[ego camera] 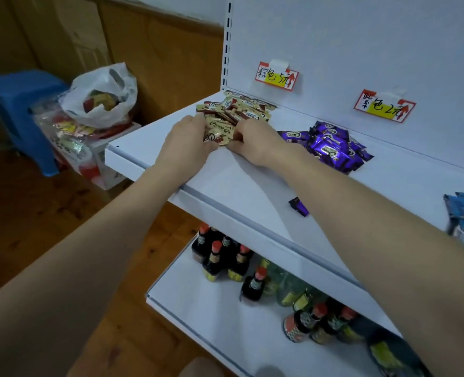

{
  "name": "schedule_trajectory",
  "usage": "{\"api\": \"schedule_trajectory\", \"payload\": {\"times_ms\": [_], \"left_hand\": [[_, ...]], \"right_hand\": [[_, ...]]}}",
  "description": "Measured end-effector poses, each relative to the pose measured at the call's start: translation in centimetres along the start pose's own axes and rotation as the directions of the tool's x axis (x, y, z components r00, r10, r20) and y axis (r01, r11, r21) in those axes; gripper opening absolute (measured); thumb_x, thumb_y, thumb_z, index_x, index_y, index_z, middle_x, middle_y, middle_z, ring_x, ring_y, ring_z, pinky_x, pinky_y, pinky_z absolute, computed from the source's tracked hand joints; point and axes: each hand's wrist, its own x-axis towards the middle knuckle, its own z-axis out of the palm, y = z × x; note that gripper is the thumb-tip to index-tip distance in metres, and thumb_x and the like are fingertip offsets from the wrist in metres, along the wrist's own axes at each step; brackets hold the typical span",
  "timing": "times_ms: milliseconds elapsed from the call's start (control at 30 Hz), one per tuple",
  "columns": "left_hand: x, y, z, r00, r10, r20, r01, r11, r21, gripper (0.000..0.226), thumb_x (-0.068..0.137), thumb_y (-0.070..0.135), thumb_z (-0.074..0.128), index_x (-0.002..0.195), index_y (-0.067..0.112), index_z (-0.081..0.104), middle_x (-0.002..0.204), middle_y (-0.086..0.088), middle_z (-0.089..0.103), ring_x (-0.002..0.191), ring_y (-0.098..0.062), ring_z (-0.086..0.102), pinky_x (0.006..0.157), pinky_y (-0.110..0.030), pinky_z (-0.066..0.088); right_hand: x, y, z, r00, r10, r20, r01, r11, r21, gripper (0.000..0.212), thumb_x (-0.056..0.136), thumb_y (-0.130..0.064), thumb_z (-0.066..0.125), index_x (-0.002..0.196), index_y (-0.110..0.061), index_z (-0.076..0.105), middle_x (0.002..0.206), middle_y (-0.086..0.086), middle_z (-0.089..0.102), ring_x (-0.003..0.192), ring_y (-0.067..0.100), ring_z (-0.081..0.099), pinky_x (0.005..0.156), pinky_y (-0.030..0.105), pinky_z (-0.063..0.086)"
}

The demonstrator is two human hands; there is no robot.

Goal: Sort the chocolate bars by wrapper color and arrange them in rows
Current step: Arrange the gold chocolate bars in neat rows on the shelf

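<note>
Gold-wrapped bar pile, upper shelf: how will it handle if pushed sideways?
Probably slides and shingles rather than moving as a block: the gold-wrapped bars lie loose and overlapped. Glossy wrappers on the smooth white shelf likely slip easily. Small flat packets look light.

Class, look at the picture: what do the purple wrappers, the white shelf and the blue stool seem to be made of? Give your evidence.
Purple wrappers: likely glossy plastic or foil film; they crinkle and catch bright highlights.
Shelf: probably painted sheet metal, smooth and matte; thin folded front edge.
Stool: moulded plastic, it seems; even blue, rounded corners.
</note>
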Motion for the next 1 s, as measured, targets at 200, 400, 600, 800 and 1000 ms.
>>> {"api": "schedule_trajectory", "payload": {"times_ms": [200, 400, 600, 800, 1000], "left_hand": [[-0.6, 0.8, -0.8, 0.999, -0.018, 0.036, 0.020, 0.998, -0.060, 0.036, 0.091, 0.022, 0.060, 0.119, 0.003, 0.048, 0.121, -0.017, 0.055, 0.109, -0.031, 0.051, 0.076, -0.028, 0.034], [-0.9, 0.9, -1.2, 0.995, -0.022, 0.094, 0.027, 0.999, -0.047, 0.038, 0.093, 0.025, 0.057, 0.124, 0.005, 0.047, 0.126, -0.014, 0.055, 0.112, -0.028, 0.051, 0.079, -0.027, 0.035], [-0.8, 0.7, -1.2, 0.996, -0.031, 0.079, 0.031, 1.000, 0.006, 0.036, 0.092, 0.026, 0.059, 0.118, 0.006, 0.047, 0.118, -0.015, 0.056, 0.104, -0.028, 0.052, 0.072, -0.028, 0.033], [-0.2, -0.4, -1.0, 0.995, 0.054, 0.084, -0.060, 0.996, 0.072, 0.037, 0.091, 0.030, 0.058, 0.118, 0.005, 0.052, 0.116, -0.017, 0.053, 0.106, -0.030, 0.048, 0.077, -0.029, 0.033], [0.5, -0.8, -0.4, 0.979, 0.154, 0.130, -0.170, 0.978, 0.118, 0.041, 0.096, 0.032, 0.048, 0.126, 0.005, 0.054, 0.137, -0.017, 0.045, 0.124, -0.034, 0.039, 0.101, -0.042, 0.032]], "right_hand": [[-1.9, 0.0, -0.6, 0.996, 0.090, -0.028, -0.089, 0.995, 0.047, 0.028, 0.089, -0.022, 0.057, 0.067, -0.012, 0.042, 0.066, 0.002, 0.044, 0.074, 0.026, 0.047, 0.063, 0.030, 0.033], [-1.6, 0.3, -0.5, 0.998, 0.061, -0.031, -0.060, 0.998, 0.031, 0.026, 0.089, -0.024, 0.059, 0.073, -0.006, 0.050, 0.072, 0.004, 0.049, 0.083, 0.028, 0.052, 0.066, 0.030, 0.035], [-0.5, 1.2, -0.2, 0.998, -0.025, -0.062, 0.031, 0.995, 0.098, 0.031, 0.088, -0.028, 0.060, 0.109, -0.005, 0.060, 0.112, 0.012, 0.060, 0.103, 0.028, 0.053, 0.079, 0.031, 0.040], [0.1, 2.5, -0.4, 0.997, -0.037, -0.068, 0.043, 0.994, 0.102, 0.035, 0.091, -0.036, 0.052, 0.113, -0.011, 0.061, 0.116, 0.010, 0.059, 0.108, 0.028, 0.051, 0.087, 0.036, 0.041], [-2.1, 7.6, -1.0, 0.932, 0.361, 0.013, -0.345, 0.900, -0.266, 0.050, 0.092, -0.056, 0.031, 0.129, -0.028, 0.048, 0.138, 0.009, 0.041, 0.130, 0.035, 0.028, 0.106, 0.058, 0.017]]}}
